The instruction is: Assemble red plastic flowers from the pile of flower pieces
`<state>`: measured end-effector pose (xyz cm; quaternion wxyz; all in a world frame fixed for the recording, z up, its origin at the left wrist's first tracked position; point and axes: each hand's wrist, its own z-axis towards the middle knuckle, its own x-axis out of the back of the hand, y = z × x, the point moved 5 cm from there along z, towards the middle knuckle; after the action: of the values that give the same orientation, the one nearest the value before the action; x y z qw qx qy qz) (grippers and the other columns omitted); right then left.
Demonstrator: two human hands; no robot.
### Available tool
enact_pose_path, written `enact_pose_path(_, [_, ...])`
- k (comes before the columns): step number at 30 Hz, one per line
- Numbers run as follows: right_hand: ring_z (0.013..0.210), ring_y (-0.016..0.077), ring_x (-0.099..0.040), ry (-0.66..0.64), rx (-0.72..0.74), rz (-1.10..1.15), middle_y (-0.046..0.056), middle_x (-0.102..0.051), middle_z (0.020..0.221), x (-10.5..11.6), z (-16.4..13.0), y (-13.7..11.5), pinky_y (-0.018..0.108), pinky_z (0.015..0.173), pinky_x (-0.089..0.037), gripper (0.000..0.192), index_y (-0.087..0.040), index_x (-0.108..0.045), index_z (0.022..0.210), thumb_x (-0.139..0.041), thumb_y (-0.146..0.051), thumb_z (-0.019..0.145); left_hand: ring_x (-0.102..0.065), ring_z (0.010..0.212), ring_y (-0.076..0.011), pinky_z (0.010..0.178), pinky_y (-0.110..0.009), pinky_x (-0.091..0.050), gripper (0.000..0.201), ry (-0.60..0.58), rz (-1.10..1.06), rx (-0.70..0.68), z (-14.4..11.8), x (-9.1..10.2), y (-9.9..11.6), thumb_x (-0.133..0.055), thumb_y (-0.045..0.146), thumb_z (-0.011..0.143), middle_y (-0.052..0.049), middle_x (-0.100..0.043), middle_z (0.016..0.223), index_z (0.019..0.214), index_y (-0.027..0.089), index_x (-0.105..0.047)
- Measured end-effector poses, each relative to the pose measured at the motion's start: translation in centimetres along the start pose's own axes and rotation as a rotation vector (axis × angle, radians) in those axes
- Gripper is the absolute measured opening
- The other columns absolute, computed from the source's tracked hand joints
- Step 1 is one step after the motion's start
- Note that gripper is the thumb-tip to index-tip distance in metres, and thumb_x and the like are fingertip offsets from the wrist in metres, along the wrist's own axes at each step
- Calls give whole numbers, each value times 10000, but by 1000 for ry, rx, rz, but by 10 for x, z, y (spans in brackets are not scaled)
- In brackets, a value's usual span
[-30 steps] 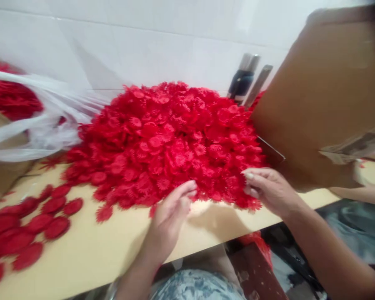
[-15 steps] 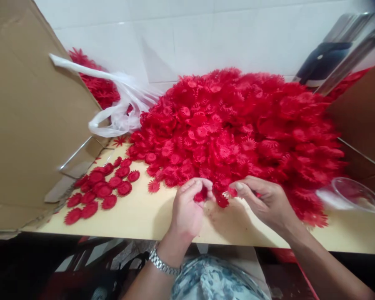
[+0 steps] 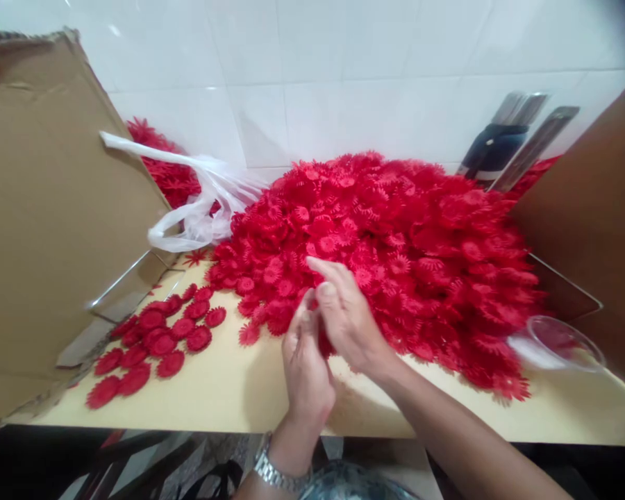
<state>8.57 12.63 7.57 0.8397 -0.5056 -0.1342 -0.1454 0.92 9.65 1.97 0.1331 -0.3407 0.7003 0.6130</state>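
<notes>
My left hand [image 3: 308, 368], with a metal watch [image 3: 278, 469] on the wrist, is curled in a cupped grip around red flower pieces [image 3: 323, 343]. Only a bit of red shows between the two palms, so how many pieces are inside is hidden. My right hand [image 3: 348, 321] lies against the fingertips of the left one, its fingers stretched out and its thumb across the top. Right behind both hands rises a big heap of red flower pieces [image 3: 390, 229] with fringed edges. On the left of the table lie several thicker red flower discs [image 3: 161, 344].
Cardboard walls [image 3: 46, 229] flank the pale yellow table [image 3: 213, 396]. A white plastic bag [image 3: 208, 201] stands by the heap's left side. At the right are a clear plastic cup [image 3: 565, 344] and a dark bottle [image 3: 492, 149] against the tiled wall.
My right hand has come left from the heap's edge, where it pinched a red flower piece, and now presses against my left hand. The camera view has tilted up slightly.
</notes>
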Motion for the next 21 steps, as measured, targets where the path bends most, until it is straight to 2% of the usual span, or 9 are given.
enact_pose_path(2, [1328, 228, -324, -108, -38, 38, 109, -424, 1395, -24, 4, 0, 474, 1095, -265, 607, -190, -455, 1339, -201, -557, 928, -540, 1174, -187, 1003, -307, -400, 410, -10, -95, 18, 0, -5, 1, -492, 476, 855, -48, -634, 1214, 1183, 254, -597])
enact_pose_path(4, [1399, 224, -174, -219, -83, 82, 85, -310, 1482, -41, -3, -3, 495, 1138, -151, 641, -192, -360, 1403, -158, -569, 926, -417, 1295, -186, 1078, -332, -317, 460, -46, -99, 4, 4, -6, 8, -392, 515, 882, -26, -499, 1383, 1263, 297, -530])
enact_pose_path(7, [1421, 195, -64, -319, -47, 142, 22, -162, 1538, -50, -24, -19, 486, 1156, -53, 616, -229, -188, 1463, -129, -544, 937, -239, 1384, -152, 1128, -321, -216, 452, -90, 2, -93, 10, 2, 25, -306, 501, 907, 56, -363, 1476, 1314, 374, -458])
enact_pose_path(11, [1420, 188, -17, -348, 10, 154, -10, -24, 1547, -48, -42, -39, 462, 1161, -20, 623, -242, -86, 1475, -111, -549, 933, -70, 1407, -123, 1154, -337, -98, 439, -114, 44, -134, 9, 9, 30, -294, 482, 910, 133, -326, 1481, 1336, 443, -396])
enact_pose_path(13, [1418, 192, 0, -326, -49, 143, 6, -32, 1546, -47, -36, -35, 465, 1157, 3, 668, -219, -87, 1477, -95, -584, 916, -49, 1408, -145, 1151, -375, -120, 476, -163, 41, -116, 5, 1, 28, -274, 533, 895, 118, -320, 1486, 1347, 432, -385])
enact_pose_path(17, [1418, 177, -23, -226, -169, 161, 11, -134, 1538, -38, -1, -12, 472, 1156, -14, 705, -231, -177, 1465, -120, -638, 892, -169, 1401, -202, 1140, -387, -176, 572, -265, 0, -71, -7, -21, 22, -266, 611, 870, 27, -336, 1490, 1346, 341, -432])
enact_pose_path(19, [1417, 158, -30, -181, -125, 200, -9, -163, 1534, -32, 11, -7, 448, 1162, -33, 678, -249, -194, 1460, -130, -626, 900, -182, 1400, -210, 1140, -369, -177, 621, -315, -41, -51, -14, -28, 21, -257, 643, 855, 0, -336, 1492, 1331, 303, -465])
enact_pose_path(21, [1416, 143, -27, -161, -55, 211, -14, -166, 1534, -29, 8, -8, 412, 1168, -35, 673, -243, -173, 1465, -121, -615, 906, -178, 1402, -213, 1137, -355, -184, 652, -301, -79, -23, -15, -27, 24, -255, 667, 841, -9, -334, 1493, 1318, 287, -485])
